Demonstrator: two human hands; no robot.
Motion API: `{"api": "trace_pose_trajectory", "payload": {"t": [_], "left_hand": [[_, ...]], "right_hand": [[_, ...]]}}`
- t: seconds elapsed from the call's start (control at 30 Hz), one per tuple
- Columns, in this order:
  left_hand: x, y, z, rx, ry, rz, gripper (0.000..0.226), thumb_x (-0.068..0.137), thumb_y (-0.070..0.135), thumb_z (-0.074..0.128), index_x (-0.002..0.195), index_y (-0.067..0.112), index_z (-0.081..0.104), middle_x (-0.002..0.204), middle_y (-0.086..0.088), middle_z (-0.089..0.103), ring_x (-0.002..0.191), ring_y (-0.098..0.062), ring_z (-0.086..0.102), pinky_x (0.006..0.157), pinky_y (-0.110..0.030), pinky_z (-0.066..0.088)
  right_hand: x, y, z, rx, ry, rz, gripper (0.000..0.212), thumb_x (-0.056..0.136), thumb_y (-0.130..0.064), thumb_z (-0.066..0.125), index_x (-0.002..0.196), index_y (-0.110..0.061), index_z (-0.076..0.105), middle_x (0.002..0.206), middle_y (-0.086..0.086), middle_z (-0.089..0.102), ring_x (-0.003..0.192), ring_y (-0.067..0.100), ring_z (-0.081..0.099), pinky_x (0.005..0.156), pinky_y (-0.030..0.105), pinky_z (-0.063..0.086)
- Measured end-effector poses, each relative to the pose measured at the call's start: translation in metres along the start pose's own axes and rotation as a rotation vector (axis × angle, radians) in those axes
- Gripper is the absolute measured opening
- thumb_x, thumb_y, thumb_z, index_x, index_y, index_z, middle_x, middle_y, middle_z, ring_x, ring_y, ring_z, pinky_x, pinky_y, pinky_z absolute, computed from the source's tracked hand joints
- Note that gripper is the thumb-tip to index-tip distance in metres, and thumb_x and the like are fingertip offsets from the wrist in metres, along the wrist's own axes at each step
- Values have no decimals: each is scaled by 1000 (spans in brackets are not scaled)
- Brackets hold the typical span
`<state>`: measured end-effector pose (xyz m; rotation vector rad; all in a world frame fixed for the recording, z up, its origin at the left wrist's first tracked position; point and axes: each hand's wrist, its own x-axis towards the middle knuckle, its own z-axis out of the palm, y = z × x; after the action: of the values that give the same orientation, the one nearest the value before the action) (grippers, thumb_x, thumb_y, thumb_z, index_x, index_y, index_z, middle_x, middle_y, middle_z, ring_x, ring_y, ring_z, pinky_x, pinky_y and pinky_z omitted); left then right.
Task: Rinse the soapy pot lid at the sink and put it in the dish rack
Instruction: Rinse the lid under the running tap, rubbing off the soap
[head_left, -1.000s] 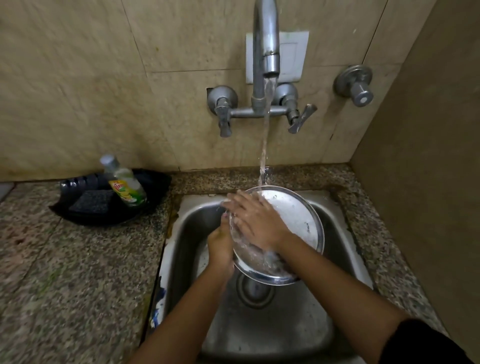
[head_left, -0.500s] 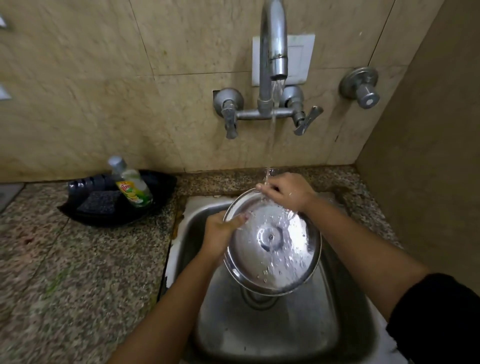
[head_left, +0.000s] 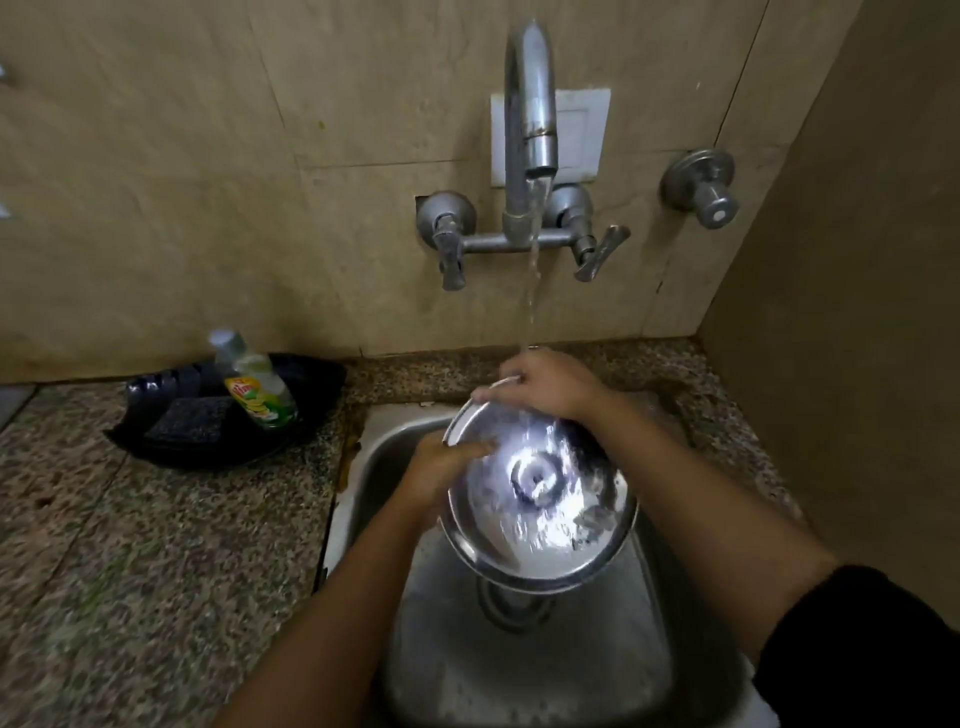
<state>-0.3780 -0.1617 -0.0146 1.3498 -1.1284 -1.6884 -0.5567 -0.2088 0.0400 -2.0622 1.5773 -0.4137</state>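
A round steel pot lid with a ring knob in its middle is held tilted over the steel sink, its knob side facing me. My left hand grips its left rim, thumb across the top face. At the far rim, my right hand holds the edge, right under the stream of water falling from the tap. Water runs over the lid's face. No dish rack is in view.
A black tray on the granite counter at the left holds a green dish-soap bottle and a dark scrub pad. Tap handles stick out of the tiled wall. A side wall stands close on the right.
The lid has been turned over, from its hollow side to its knob side. My right hand moved from rubbing inside it to gripping its far rim under the stream.
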Motion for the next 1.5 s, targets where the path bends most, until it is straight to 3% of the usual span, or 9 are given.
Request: {"api": "trace_pose_trajectory", "payload": {"t": [0.1, 0.3, 0.43, 0.6, 0.77, 0.9, 1.17, 1.33, 1.5], "left_hand": [[9, 15, 5, 166, -78, 100, 11, 77, 11, 74, 86, 17, 75, 81, -1, 77, 80, -15, 72, 75, -29, 53], [9, 13, -5, -84, -59, 32, 37, 75, 22, 77, 108, 7, 71, 104, -17, 74, 97, -37, 70, 91, -49, 53], [16, 27, 7, 140, -118, 94, 18, 72, 12, 77, 90, 8, 76, 91, -16, 75, 87, -30, 70, 89, -42, 52], [14, 27, 0, 3, -34, 141, 10, 76, 9, 75, 86, 9, 77, 92, -18, 74, 82, -29, 69, 82, -43, 53], [13, 25, 14, 70, 14, 225, 16, 80, -1, 68, 92, 7, 73, 78, -4, 74, 70, -12, 69, 70, -26, 54], [8, 21, 5, -29, 65, 172, 14, 79, 11, 74, 90, 2, 74, 84, -16, 74, 76, -30, 69, 75, -38, 55], [11, 30, 11, 97, -142, 148, 9, 79, -1, 70, 85, 5, 75, 73, -1, 75, 70, -11, 69, 70, -25, 52], [2, 26, 0, -6, -94, 137, 19, 80, 15, 73, 95, 3, 75, 95, -18, 75, 88, -32, 71, 81, -40, 56], [-2, 35, 15, 55, -99, 115, 14, 82, 4, 67, 95, 1, 72, 76, -5, 76, 70, -15, 72, 63, -23, 54]], "right_hand": [[5, -20, 4, -230, -83, -189, 54, 76, -67, 61, 57, -18, 47, 57, -4, 49, 55, 14, 46, 51, 29, 30], [3, 19, -14, 180, 149, 119, 71, 61, -78, 64, 73, -8, 68, 63, 8, 65, 57, 14, 58, 57, 29, 39], [2, -18, -2, -74, -19, -138, 55, 71, -61, 69, 65, -8, 57, 62, 3, 57, 57, 13, 49, 54, 29, 36], [-2, 21, -14, 447, 146, 85, 40, 71, -36, 81, 77, 1, 68, 68, 6, 63, 63, 14, 57, 65, 32, 48], [1, -13, 6, 189, -46, -241, 20, 83, -16, 71, 102, -9, 74, 84, -7, 65, 70, -6, 60, 73, 14, 48], [-4, 19, -8, 542, 90, -54, 22, 85, -8, 67, 106, -3, 70, 108, 8, 70, 81, -8, 64, 91, 26, 50], [-5, -14, 6, 297, 2, -127, 22, 72, -27, 81, 92, -18, 76, 69, -20, 70, 66, -6, 63, 65, 18, 49], [-19, 30, -8, 676, 266, 34, 20, 75, -11, 77, 95, -12, 75, 88, 6, 75, 74, 4, 66, 77, 23, 53], [-13, -5, 15, 357, 99, -108, 19, 77, -27, 76, 96, -27, 76, 86, -4, 76, 73, 6, 67, 72, 31, 52]]}}
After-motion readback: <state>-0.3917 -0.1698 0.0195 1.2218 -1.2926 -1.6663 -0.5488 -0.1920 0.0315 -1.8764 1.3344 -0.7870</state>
